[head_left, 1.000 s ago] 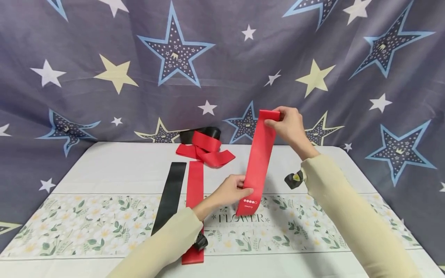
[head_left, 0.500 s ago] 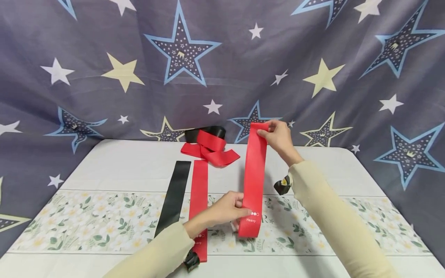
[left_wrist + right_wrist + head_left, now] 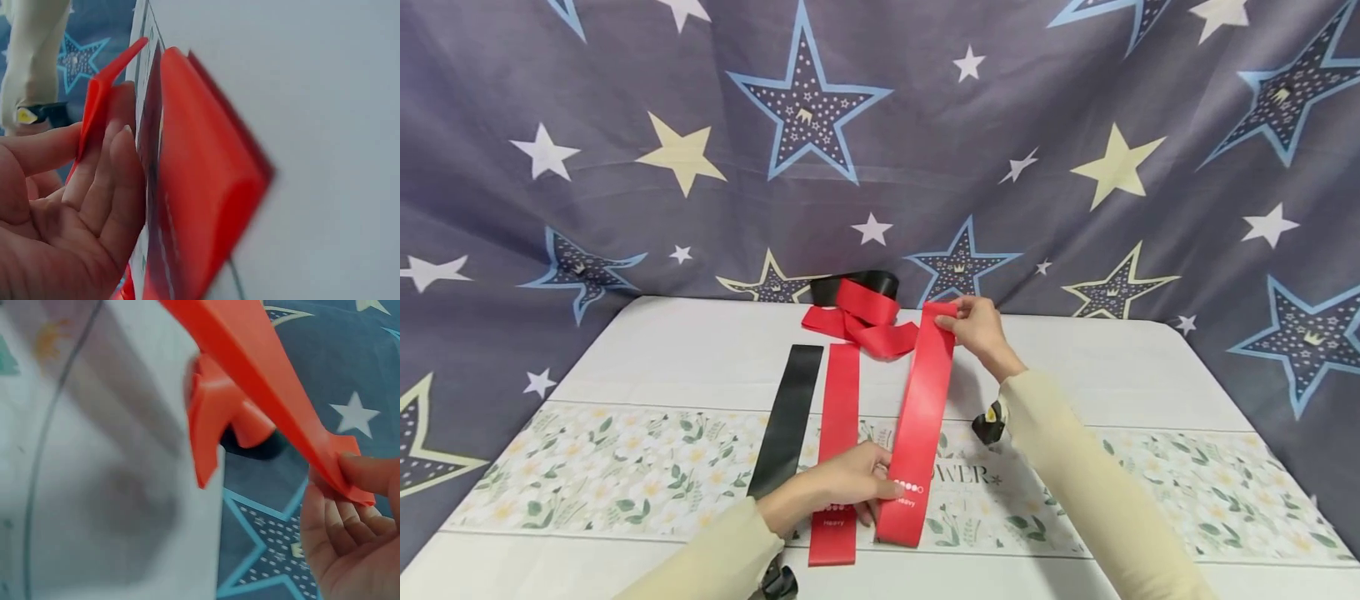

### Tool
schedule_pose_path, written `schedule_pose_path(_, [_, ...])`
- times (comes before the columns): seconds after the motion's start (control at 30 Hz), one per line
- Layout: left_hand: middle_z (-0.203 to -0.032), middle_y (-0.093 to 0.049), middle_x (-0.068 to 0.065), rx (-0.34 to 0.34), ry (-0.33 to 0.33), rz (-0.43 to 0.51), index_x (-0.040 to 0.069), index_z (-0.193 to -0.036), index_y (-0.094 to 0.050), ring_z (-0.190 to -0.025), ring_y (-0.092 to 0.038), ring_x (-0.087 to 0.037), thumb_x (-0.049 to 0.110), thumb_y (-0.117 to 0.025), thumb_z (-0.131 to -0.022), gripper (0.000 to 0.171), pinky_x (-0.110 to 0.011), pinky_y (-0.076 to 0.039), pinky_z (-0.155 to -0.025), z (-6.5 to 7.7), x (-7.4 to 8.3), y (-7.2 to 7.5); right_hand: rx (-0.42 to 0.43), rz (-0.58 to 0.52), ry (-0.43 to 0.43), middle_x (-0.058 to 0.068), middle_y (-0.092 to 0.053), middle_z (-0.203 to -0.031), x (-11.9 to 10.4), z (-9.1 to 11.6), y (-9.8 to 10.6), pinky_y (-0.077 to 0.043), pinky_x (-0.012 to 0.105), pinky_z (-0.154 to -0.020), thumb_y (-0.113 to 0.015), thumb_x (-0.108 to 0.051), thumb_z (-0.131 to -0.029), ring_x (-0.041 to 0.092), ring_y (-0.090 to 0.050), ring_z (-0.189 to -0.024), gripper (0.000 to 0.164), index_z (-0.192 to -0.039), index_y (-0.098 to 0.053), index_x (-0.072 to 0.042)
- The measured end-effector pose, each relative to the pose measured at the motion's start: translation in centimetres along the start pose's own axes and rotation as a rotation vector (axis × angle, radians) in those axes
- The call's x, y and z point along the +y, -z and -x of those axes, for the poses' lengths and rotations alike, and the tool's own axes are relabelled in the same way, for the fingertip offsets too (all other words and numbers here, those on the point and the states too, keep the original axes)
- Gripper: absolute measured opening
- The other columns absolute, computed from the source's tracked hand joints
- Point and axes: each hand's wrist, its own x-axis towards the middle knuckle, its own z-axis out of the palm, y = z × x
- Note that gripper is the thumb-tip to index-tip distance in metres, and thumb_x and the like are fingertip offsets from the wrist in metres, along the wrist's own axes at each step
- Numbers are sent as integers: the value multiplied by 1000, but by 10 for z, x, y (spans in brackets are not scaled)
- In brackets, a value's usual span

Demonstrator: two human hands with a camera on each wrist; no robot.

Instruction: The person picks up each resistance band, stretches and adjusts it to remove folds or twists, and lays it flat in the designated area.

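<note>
A red resistance band (image 3: pixel 919 417) marked "Heavy" is stretched lengthwise between both hands, its far end higher than its near end. My right hand (image 3: pixel 979 332) pinches the far end between thumb and fingers; the right wrist view shows the thumb on top of the folded end (image 3: pixel 350 462). Near the printed end, my left hand (image 3: pixel 850 482) pinches the band's left edge, fingers behind it. Just left, a second red band (image 3: pixel 842 400) lies flat on the table, partly covered by the left hand. Beside that one lies a black band (image 3: pixel 790 408), its near end hidden by the left arm.
Toward the back of the table (image 3: pixel 1097 367) a loose heap of red bands (image 3: pixel 880 333) and a black band (image 3: pixel 880 282) lies beside the held band's far end. A star-patterned curtain (image 3: pixel 985 167) hangs behind the table's back edge.
Both hands have moved left and down with the red band, bringing it closer to the table and beside the flat red band. The head view has shifted slightly.
</note>
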Motion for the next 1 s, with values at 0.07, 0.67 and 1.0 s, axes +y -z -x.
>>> schedule_pose_path(0.07, [-63,-65,-6,-8,26,-3,-1,-89,-62,-46,-58,-10,7,-63,-88,7,-24,-52,-46,5,-3,3,-12,-8,-4,13,-63,-86,4,1,-6,-59,37,-67,-68,-8,-86,6,-57,-57,23,-105,-62,5])
schedule_pose_path(0.67, [-50,-55,-1,-71,125,43,4,-63,-55,-40,-54,-5,4,-59,-89,27,-17,-47,-41,34,-23,10,-132,8,-36,2,-58,-67,23,8,-41,-42,19,-54,-70,-7,-83,8,-50,-55,20,-98,-64,6])
schedule_pose_path(1.0, [-75,-66,-33,-209,123,144,-5,-77,-64,-46,-63,-7,7,-59,-89,18,-19,-48,-40,31,-23,0,-354,20,-136,4,-52,-67,31,4,-55,-51,22,-53,-51,-3,-91,11,-51,-53,21,-106,-59,9])
